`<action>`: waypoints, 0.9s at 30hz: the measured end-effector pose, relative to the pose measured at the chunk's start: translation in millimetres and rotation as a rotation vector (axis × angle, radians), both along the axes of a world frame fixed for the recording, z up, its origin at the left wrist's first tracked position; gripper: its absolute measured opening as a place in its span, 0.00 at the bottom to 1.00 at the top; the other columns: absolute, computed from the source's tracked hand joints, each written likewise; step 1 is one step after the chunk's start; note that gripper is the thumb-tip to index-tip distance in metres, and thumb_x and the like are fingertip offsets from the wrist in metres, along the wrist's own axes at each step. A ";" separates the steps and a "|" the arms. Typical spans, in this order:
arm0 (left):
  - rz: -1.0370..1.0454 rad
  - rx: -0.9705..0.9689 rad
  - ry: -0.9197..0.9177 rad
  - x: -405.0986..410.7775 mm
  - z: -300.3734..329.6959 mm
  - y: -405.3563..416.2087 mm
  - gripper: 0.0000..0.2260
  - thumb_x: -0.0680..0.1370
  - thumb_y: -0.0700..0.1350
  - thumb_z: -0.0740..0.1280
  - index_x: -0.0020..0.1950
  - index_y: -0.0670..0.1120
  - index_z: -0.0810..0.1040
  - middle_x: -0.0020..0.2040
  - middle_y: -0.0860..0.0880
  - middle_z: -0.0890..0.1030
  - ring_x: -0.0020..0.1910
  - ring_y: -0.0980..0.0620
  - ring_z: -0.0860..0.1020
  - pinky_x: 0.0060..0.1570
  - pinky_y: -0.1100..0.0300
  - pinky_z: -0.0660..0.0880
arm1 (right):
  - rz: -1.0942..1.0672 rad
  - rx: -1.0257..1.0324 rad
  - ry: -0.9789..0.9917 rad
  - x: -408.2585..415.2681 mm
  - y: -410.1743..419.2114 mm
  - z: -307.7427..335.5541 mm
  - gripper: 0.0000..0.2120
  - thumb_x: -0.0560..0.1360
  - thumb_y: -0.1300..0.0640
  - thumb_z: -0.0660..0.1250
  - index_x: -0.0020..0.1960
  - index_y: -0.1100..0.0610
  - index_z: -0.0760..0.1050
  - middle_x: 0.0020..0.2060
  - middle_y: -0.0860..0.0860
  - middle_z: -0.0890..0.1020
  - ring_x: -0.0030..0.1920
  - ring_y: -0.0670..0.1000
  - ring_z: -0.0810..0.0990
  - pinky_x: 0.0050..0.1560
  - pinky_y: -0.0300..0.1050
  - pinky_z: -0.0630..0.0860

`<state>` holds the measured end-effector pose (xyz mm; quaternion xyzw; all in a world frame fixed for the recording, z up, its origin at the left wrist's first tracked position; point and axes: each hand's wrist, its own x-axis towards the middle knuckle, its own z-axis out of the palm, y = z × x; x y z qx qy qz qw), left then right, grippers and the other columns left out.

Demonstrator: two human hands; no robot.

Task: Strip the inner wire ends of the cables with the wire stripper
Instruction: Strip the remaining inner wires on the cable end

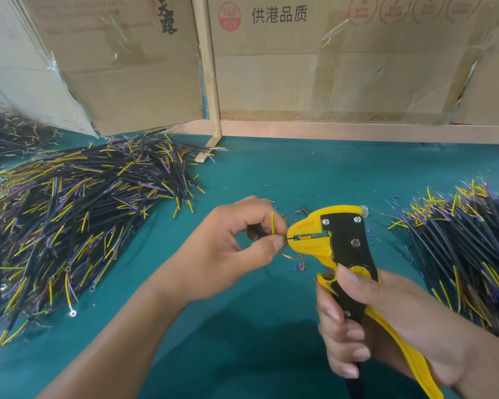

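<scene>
Head view: left hand [231,243] sits mid-frame over the teal-covered tabletop [242,174], thumb & forefinger pinched on a thin dark inner wire [289,239]. A yellow-green inner wire [273,223] sticks up just behind the fingertips; a bare copper strand [293,257] curls below them. The cable body itself is hidden in the hand.

Right hand [386,323] is wrapped tight round the handles of the yellow-and-black wire stripper [334,240], thumb lying on the black body near the pivot. The stripper head points left; the dark wire end runs straight into its mouth, touching the blades. Whether the blades are fully closed can't be told.

Big heap of black cables w/ yellow, blue & purple ends [69,220] fills the left side, reaching the left frame edge, some w/ ring terminals. A 2nd, smaller pile of black cables [467,249] lies at the right edge, near the stripper head but apart from it.

Open teal strip runs between the 2 piles, from the hands back to the wooden rail [357,132] & upright wooden post [211,82]. Taped cardboard boxes [329,67] wall off the back. Small bits of cut insulation [301,266] are scattered round the hands.
</scene>
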<state>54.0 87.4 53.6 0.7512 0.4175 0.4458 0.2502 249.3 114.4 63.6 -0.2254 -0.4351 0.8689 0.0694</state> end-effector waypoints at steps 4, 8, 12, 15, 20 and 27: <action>-0.011 -0.012 -0.012 -0.8 -1.0 -0.1 0.07 0.78 0.43 0.65 0.42 0.42 0.77 0.38 0.49 0.75 0.39 0.52 0.70 0.43 0.63 0.67 | -0.080 0.085 0.108 36.7 -5.6 -20.4 0.24 0.69 0.42 0.77 0.37 0.61 0.72 0.28 0.54 0.64 0.26 0.52 0.65 0.33 0.47 0.70; -0.039 -0.050 -0.053 -1.4 -0.7 -1.1 0.06 0.78 0.43 0.65 0.41 0.44 0.75 0.36 0.54 0.73 0.37 0.53 0.68 0.40 0.66 0.66 | -0.107 0.053 0.097 32.0 -8.9 -23.9 0.25 0.67 0.41 0.79 0.35 0.60 0.71 0.27 0.53 0.63 0.25 0.50 0.65 0.30 0.45 0.69; -0.056 -0.072 -0.074 -2.3 -0.5 -0.7 0.06 0.78 0.43 0.65 0.41 0.48 0.74 0.35 0.59 0.71 0.34 0.58 0.67 0.38 0.70 0.65 | -0.169 0.072 0.034 31.2 -10.9 -18.7 0.29 0.62 0.36 0.80 0.32 0.57 0.68 0.25 0.51 0.60 0.21 0.47 0.60 0.26 0.39 0.64; -0.047 -0.069 -0.049 -2.8 -0.7 -0.2 0.07 0.78 0.43 0.65 0.40 0.49 0.73 0.35 0.59 0.71 0.34 0.59 0.67 0.38 0.71 0.65 | -0.198 0.102 -0.014 31.1 -10.4 -17.6 0.30 0.60 0.35 0.80 0.32 0.57 0.67 0.24 0.51 0.59 0.21 0.47 0.58 0.25 0.37 0.62; -0.014 -0.042 -0.015 -5.8 0.4 -0.7 0.08 0.77 0.43 0.66 0.39 0.44 0.73 0.36 0.60 0.72 0.34 0.60 0.69 0.39 0.71 0.66 | -0.183 0.096 -0.021 32.6 -10.3 -13.6 0.30 0.61 0.36 0.79 0.32 0.57 0.67 0.25 0.51 0.59 0.21 0.47 0.58 0.25 0.37 0.62; 0.018 -0.038 0.010 -21.5 0.7 1.2 0.11 0.77 0.44 0.66 0.37 0.40 0.72 0.34 0.55 0.71 0.33 0.60 0.67 0.37 0.70 0.65 | -0.175 0.094 0.051 36.1 -4.0 -11.8 0.27 0.62 0.38 0.80 0.32 0.57 0.69 0.24 0.50 0.61 0.20 0.46 0.60 0.22 0.37 0.64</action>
